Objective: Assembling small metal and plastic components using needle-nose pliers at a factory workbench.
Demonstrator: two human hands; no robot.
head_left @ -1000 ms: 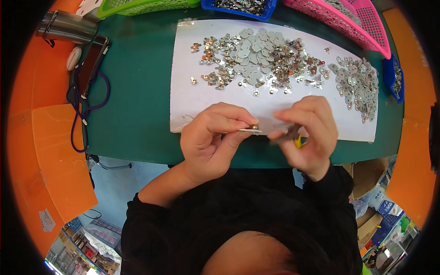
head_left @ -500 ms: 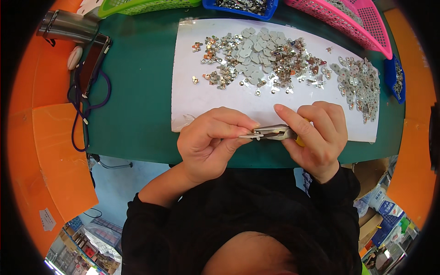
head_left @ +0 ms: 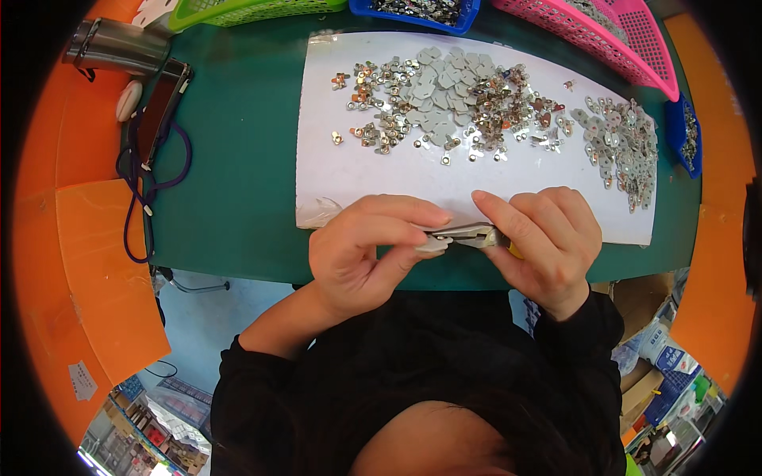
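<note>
My right hand (head_left: 548,242) is closed round a pair of pliers (head_left: 479,236), whose yellow handle mostly hides in the palm. Its index finger lies stretched along the tool. The plier jaws point left and meet a small pale grey plate (head_left: 432,244). Between thumb and fingers, my left hand (head_left: 369,250) pinches that plate at the jaw tips. Whether a small metal clip sits in the jaws is too small to tell. Beyond the hands, a white board (head_left: 357,178) carries flat grey plates (head_left: 444,87), small shiny metal clips (head_left: 508,107) and a heap of joined pieces (head_left: 623,151).
Along the far edge stand a green basket (head_left: 254,11), a blue tray (head_left: 417,22) and a pink basket (head_left: 635,59). A smaller blue tray (head_left: 684,135) is at the right. A steel flask (head_left: 119,46) and a phone with a purple cord (head_left: 163,111) lie at left.
Both hands have dipped slightly toward me, and the pliers have tilted. The grey plate at the jaw tips shows more of its flat face now.
</note>
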